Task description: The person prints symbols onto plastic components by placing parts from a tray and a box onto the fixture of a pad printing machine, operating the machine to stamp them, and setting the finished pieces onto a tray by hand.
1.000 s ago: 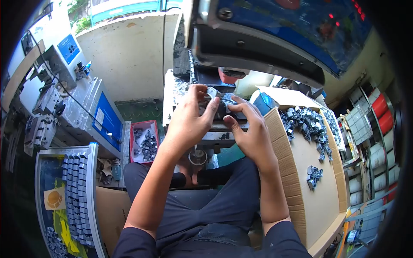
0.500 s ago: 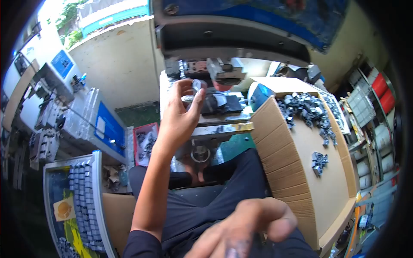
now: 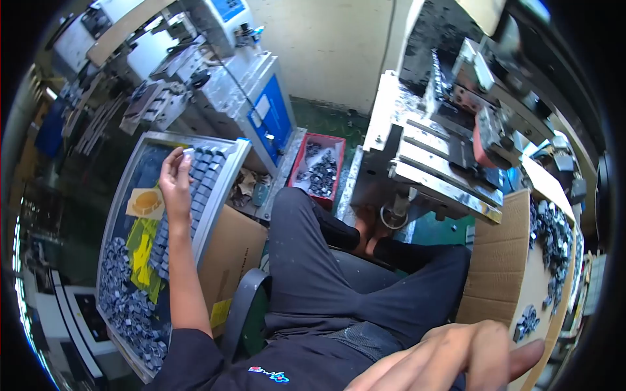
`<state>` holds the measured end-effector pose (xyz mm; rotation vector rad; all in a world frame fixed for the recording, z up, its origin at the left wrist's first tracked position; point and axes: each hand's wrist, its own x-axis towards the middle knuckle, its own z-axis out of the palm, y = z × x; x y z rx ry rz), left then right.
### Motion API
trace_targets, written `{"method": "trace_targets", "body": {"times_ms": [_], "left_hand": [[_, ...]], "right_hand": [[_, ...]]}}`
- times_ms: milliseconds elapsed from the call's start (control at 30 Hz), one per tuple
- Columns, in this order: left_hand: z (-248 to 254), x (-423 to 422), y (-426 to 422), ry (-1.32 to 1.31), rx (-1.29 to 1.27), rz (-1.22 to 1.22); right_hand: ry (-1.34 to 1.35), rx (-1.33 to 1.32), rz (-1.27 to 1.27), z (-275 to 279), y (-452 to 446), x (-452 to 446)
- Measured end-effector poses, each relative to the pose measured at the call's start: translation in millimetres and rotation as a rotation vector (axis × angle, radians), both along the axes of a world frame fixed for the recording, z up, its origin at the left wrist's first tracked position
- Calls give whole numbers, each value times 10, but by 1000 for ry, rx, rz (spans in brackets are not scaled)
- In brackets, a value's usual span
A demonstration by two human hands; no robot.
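My left hand (image 3: 175, 189) is over the framed tray (image 3: 236, 163) on the left, its fingers pinching a small grey block (image 3: 188, 151) with a pale top. Below those fingers, similar grey blocks (image 3: 207, 171) stand in close rows. Loose grey blocks (image 3: 130, 326) pile up in the tray's near part, beside a yellow sheet (image 3: 142, 251) and a tan card with an orange shape (image 3: 145, 203). My right hand (image 3: 456, 358) is low and close to the camera, above my lap. Its fingers look stretched out and the thumb stands apart; the fingertips are cut off by the frame.
A press-like machine (image 3: 430, 156) with a metal bed stands ahead on the right. Beside it, a cardboard box (image 3: 499, 260) holds dark small parts (image 3: 551, 247). A red bin (image 3: 319, 166) of parts sits on the floor. Another machine (image 3: 261, 111) stands behind the tray.
The view has swung left. My left hand has moved from the machine bed, with a small piece in its fingers, to the tray's block rows. My right hand stays low near my lap.
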<state>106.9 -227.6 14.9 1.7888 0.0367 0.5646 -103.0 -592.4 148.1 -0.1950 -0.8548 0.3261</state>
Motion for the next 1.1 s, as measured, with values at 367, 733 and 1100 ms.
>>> {"method": "trace_targets", "body": {"times_ms": [367, 733, 1100], "left_hand": [[-466, 73, 1529, 137, 132, 284], [-795, 231, 1782, 394, 201, 199], [-827, 336, 1781, 485, 164, 130]], "right_hand": [[7, -225, -257, -158, -74, 103], [384, -270, -673, -400, -387, 16], [416, -332, -739, -561, -558, 1]]}}
